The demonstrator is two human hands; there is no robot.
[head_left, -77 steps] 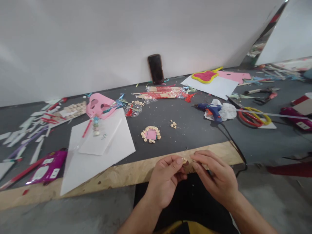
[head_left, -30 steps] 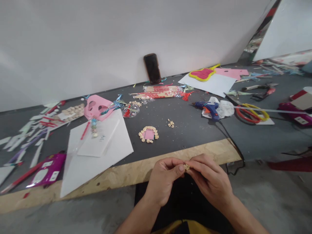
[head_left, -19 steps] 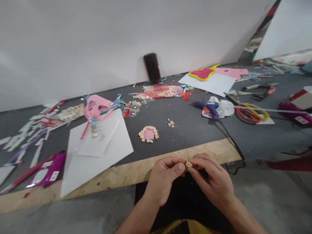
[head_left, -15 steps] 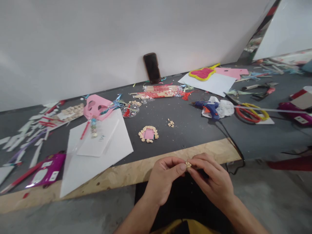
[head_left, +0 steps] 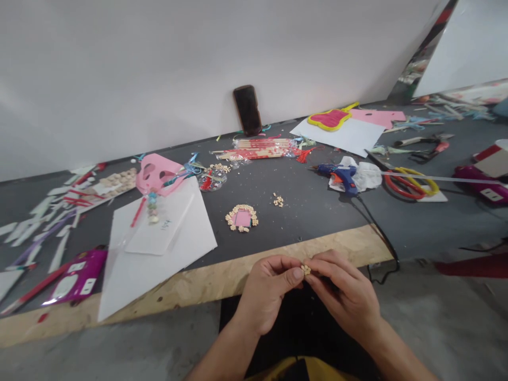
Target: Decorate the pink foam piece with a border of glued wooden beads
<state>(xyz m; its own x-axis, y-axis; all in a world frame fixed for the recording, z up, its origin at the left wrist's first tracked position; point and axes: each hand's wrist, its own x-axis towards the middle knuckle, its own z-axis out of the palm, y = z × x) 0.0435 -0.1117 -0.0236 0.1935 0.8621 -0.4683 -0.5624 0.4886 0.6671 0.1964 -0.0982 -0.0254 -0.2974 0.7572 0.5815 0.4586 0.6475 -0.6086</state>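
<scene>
Just over the table's near edge, a small beige flower-shaped piece (head_left: 305,269) is pinched between my two hands. My left hand (head_left: 266,291) holds its left side between thumb and forefinger. On the other side, my right hand (head_left: 344,288) grips it with thumb and fingertips. Beyond them on the dark table lies a ring of similar beige flowers (head_left: 241,218) around a pink square (head_left: 243,218). A little pile of loose beige bits (head_left: 278,200) sits to the right of that ring.
A blue glue gun (head_left: 344,177) rests on crumpled white material, its cable hanging over the edge. Scissors (head_left: 410,183) and pliers (head_left: 428,145) lie right. White paper (head_left: 198,233) and a pink cutout (head_left: 159,172) are left. A phone (head_left: 247,110) leans on the wall behind packaged sticks (head_left: 257,150).
The beige flower has turned slightly and shifted a touch to the left and down between my fingertips. Both hands keep nearly the same place; the things on the table stay put.
</scene>
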